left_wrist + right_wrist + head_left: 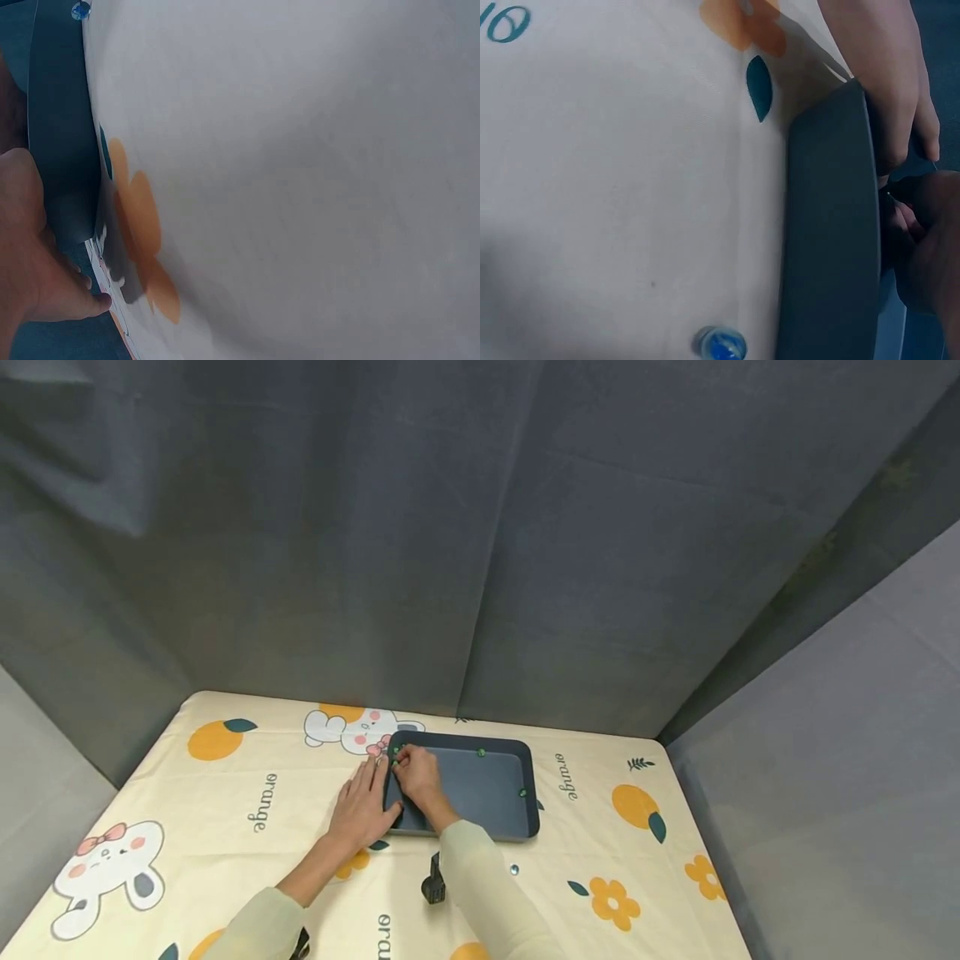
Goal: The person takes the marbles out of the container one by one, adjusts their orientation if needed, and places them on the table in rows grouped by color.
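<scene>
A dark grey tray lies on the orange-print tablecloth. My left hand rests flat on the cloth against the tray's left wall, fingers straight, thumb at the wall. My right hand reaches into the tray's far-left corner with curled fingers and pinches a small green bead. Two more green beads lie in the tray, one at the far wall and one at the right wall. The right wrist view shows the tray wall with both hands behind it.
A blue bead lies on the cloth just in front of the tray. Grey fabric walls close in the table at the back and both sides. The cloth stretches bare to the left and right of the tray.
</scene>
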### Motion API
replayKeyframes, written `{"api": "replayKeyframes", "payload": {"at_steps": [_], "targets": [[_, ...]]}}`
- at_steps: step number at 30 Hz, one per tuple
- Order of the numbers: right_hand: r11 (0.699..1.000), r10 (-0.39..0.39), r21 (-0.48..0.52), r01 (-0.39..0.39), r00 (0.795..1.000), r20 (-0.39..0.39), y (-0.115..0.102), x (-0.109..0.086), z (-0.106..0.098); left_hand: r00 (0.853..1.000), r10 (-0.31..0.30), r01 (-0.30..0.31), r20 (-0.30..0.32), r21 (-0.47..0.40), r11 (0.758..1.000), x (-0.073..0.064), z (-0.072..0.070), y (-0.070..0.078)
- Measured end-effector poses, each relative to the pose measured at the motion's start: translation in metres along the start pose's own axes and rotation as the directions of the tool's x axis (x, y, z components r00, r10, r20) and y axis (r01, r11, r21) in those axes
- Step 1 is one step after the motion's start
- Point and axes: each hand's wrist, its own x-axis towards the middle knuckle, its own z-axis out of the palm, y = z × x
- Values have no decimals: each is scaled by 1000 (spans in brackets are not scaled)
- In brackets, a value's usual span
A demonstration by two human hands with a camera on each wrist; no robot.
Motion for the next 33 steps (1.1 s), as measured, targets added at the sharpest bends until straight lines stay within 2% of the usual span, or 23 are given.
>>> {"api": "replayKeyframes", "payload": {"at_steps": [11,21,28,33], "targets": [[999,-26,43,26,1000,10,5,-5,-4,1000,-7,7,6,0,1000,0,2,0],[992,-55,116,56,998,-10,13,-13,-15,1000,-5,5,-1,-4,1000,0,3,0],[982,-25,185,27,1000,-11,21,-23,-22,1000,-5,5,5,2,1000,1,3,1],[977,-50,207,51,999,-11,24,-27,-32,1000,-13,13,12,8,1000,1,2,0]]}}
